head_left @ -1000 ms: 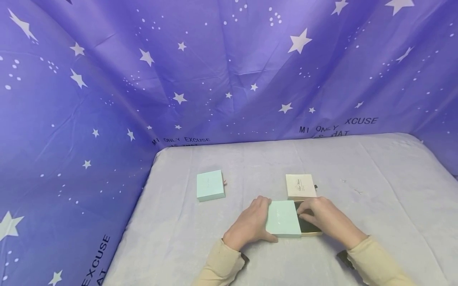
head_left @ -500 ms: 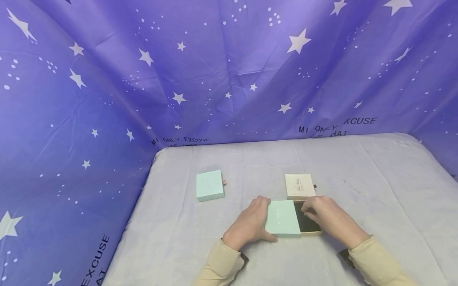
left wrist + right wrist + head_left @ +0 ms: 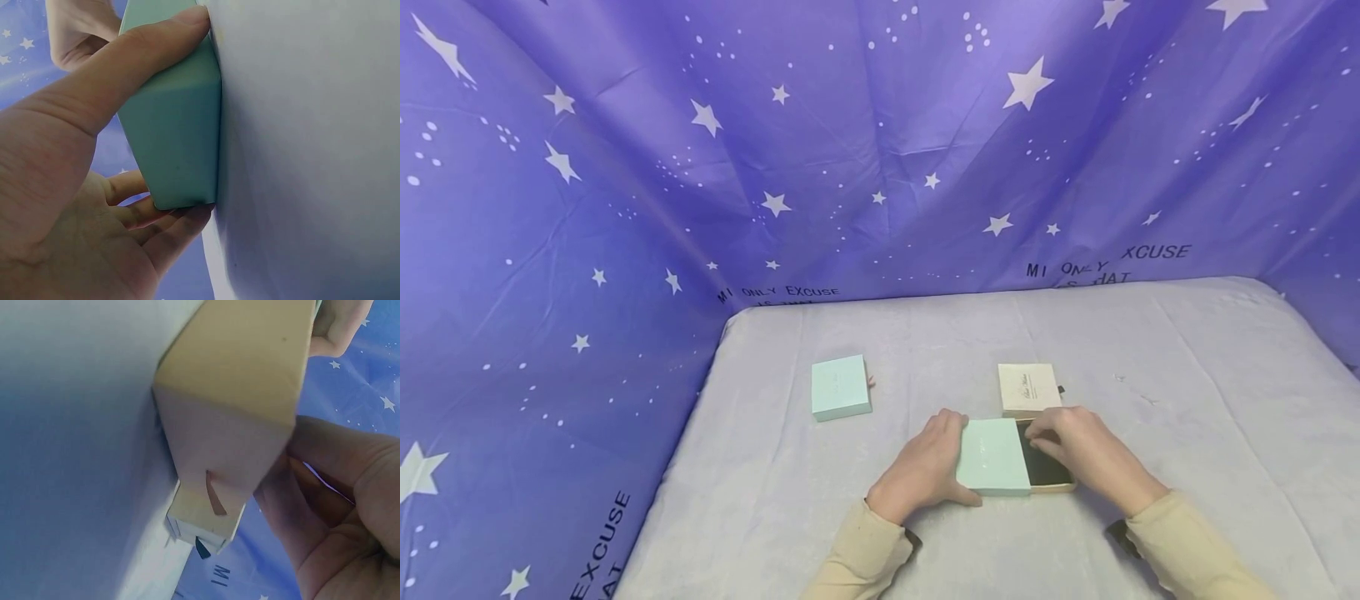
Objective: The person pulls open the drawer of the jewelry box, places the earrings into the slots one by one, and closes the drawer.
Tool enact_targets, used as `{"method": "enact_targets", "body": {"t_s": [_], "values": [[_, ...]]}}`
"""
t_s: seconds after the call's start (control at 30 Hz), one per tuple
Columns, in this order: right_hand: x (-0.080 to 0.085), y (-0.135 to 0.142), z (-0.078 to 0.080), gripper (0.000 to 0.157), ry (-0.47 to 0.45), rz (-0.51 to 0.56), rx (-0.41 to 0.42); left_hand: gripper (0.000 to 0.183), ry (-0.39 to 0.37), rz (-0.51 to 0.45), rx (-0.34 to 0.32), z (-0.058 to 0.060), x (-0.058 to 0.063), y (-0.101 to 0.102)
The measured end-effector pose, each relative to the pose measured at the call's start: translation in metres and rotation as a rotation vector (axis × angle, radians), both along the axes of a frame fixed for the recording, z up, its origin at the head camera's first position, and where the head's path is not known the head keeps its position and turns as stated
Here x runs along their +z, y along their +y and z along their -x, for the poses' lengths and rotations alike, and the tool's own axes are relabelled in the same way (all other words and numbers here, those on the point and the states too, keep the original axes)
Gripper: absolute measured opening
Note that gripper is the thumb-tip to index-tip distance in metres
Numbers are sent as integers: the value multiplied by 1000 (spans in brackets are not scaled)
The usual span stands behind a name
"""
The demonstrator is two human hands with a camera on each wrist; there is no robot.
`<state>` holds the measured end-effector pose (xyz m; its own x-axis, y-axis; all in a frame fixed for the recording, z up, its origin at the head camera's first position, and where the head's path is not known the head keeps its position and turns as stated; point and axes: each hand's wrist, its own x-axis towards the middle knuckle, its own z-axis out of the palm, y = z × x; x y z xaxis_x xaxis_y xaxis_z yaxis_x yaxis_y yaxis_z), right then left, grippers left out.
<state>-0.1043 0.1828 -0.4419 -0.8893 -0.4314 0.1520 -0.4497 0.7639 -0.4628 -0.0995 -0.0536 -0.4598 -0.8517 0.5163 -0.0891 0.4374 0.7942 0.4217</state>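
A mint-green sliding gift box (image 3: 992, 457) lies on the table with its drawer (image 3: 1051, 473) partly out to the right, showing a dark lining. My left hand (image 3: 921, 467) grips the box's left end, thumb along the near side and fingers at the far side. In the left wrist view that hand spans the box end (image 3: 175, 137). My right hand (image 3: 1086, 450) reaches over the drawer with bent fingers inside it; whether they pinch anything is hidden. The right wrist view shows the drawer's tan front (image 3: 225, 437) with a ribbon tab (image 3: 216, 499).
Behind the drawer sits a cream box (image 3: 1028, 387) with a dark tab. A second mint box (image 3: 841, 387) with a reddish ribbon stands farther left. Tiny thin pieces (image 3: 1148, 400) lie at the right on the pale tablecloth (image 3: 895, 333). A purple starry curtain (image 3: 880, 150) hangs behind.
My right fingers have shifted slightly within the drawer, uncovering a bit more dark lining than a second ago. The left hand and the boxes stay in place.
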Motion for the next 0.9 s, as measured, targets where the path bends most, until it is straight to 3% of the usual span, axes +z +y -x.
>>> {"method": "enact_targets", "body": {"t_s": [0.9], "values": [[-7,-6,5,18,33,-3,72,103,-4,16,-8,1,0,-1]]}}
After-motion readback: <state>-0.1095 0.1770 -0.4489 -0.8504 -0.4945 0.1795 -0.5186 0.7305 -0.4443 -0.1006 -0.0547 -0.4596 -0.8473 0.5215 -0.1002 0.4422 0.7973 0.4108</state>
